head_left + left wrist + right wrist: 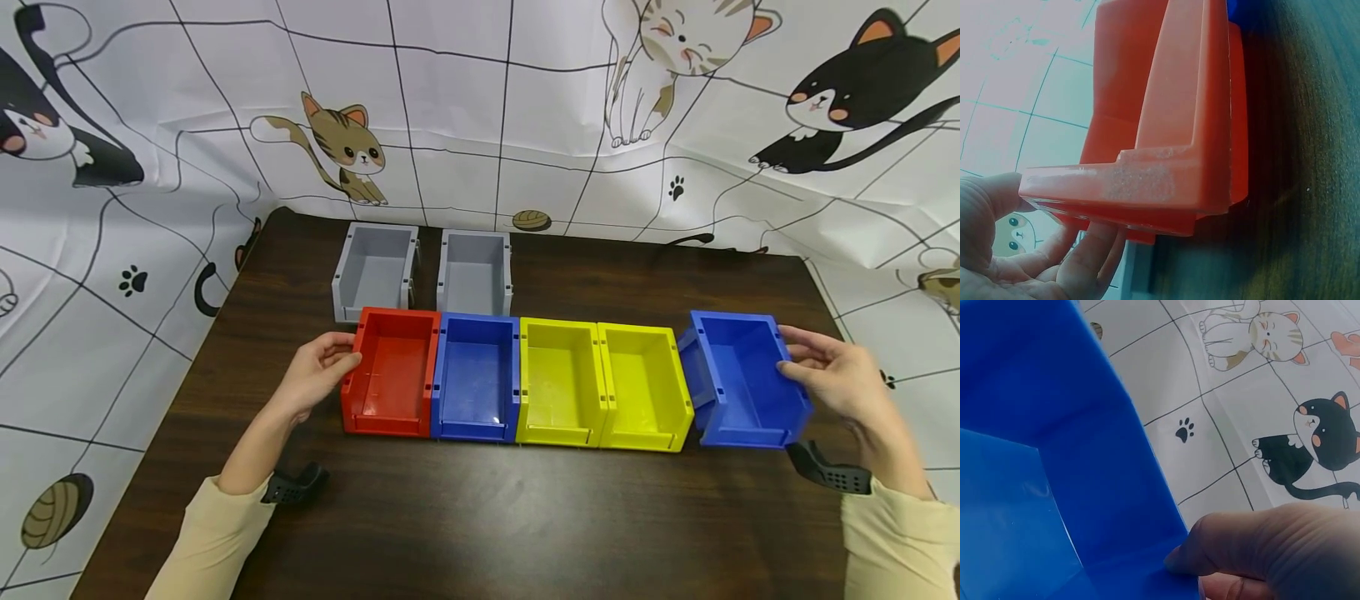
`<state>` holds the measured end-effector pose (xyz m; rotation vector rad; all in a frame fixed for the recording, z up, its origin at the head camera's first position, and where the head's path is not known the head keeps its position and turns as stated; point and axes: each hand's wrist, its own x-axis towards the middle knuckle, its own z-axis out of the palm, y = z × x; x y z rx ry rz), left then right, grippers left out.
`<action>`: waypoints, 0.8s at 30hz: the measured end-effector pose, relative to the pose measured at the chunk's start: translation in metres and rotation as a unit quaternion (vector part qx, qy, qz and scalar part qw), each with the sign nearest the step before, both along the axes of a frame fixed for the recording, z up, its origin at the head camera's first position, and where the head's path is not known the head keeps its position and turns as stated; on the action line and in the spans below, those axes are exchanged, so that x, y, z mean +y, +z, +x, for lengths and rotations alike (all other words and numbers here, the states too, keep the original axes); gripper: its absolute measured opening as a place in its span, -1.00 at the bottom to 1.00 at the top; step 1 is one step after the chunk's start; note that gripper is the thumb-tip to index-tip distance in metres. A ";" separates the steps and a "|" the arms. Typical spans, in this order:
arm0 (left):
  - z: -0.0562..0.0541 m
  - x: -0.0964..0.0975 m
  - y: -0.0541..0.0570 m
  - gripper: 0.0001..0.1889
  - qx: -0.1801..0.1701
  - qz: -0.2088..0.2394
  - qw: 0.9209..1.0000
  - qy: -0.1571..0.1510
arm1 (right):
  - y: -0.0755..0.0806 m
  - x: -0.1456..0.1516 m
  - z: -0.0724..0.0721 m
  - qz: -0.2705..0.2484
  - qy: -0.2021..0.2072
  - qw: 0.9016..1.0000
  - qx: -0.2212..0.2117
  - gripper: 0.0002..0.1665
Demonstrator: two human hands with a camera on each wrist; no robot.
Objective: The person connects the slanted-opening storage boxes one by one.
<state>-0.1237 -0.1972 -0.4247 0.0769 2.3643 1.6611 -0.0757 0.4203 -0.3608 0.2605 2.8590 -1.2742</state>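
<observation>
My left hand (321, 373) grips the left side wall of a red bin (390, 375), thumb at its rim and fingers along its outside; the left wrist view shows the same hold. A blue bin (476, 375) and two yellow bins, one left (558, 375) and one right (643, 379), continue the row rightward from the red one. At the row's right end, my right hand (836, 371) pinches the right wall of a second blue bin (742, 375), which stands slightly turned. In the right wrist view the thumb (1194, 553) presses inside that wall.
Two grey bins, one left (375, 267) and one right (475, 271), stand behind the red and blue bins on the dark wooden table (480, 517). A white sheet printed with cats (465, 100) hangs behind the table and along its sides.
</observation>
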 end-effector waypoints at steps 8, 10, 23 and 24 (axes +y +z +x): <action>0.001 0.000 0.001 -0.60 0.000 -0.005 1.000 0.000 | -0.006 -0.003 -0.003 0.051 -0.010 0.998 -0.034 -0.41; 0.001 0.000 0.001 -0.60 -0.001 -0.006 1.000 0.000 | -0.006 -0.003 -0.003 0.058 -0.012 0.998 -0.034 -0.43; 0.001 0.000 0.000 -0.59 -0.005 -0.005 1.000 -0.003 | -0.007 -0.006 0.002 0.087 0.008 0.996 0.006 -0.40; 0.001 -0.001 0.000 -0.59 -0.005 -0.004 1.000 -0.002 | -0.007 -0.007 0.002 0.093 0.007 0.996 0.016 -0.39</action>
